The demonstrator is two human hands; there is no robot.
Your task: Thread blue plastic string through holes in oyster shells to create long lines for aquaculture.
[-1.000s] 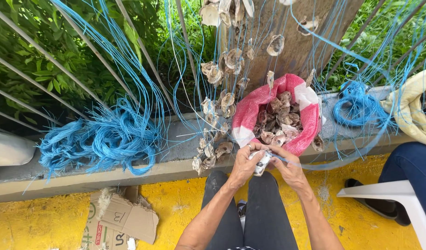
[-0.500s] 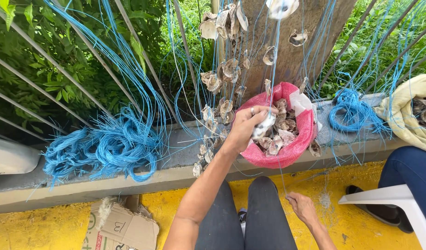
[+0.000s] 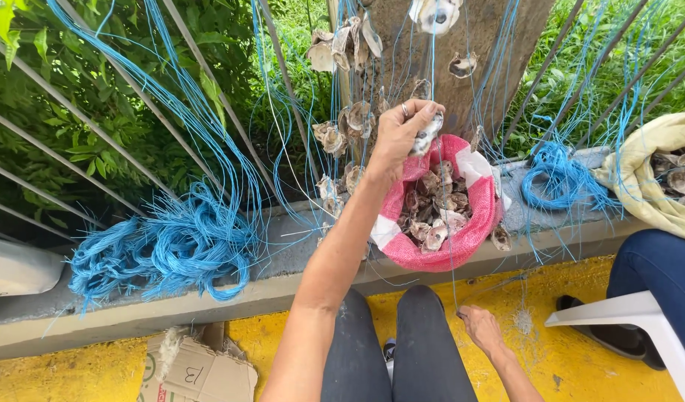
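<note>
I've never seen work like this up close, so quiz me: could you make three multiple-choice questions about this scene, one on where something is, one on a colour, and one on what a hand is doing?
1. Where does the big bundle of loose cord lie?
A. On the concrete ledge, left of the sack
B. Inside the sack
C. On the white chair

2. What colour is the mesh sack holding the shells?
A. Green
B. Pink with white
C. Black

3. What is the left hand doing?
A. Resting flat on the person's knee
B. Lying open on the ledge
C. Raised above the sack, closed on a shell

Answers:
1 A, the blue bundle sits on the ledge beside the railing.
2 B, the sack's rolled rim is pink with white patches.
3 C, its fingers grip a shell by the hanging strings, while the right hand is low, pinching a thin line.
</note>
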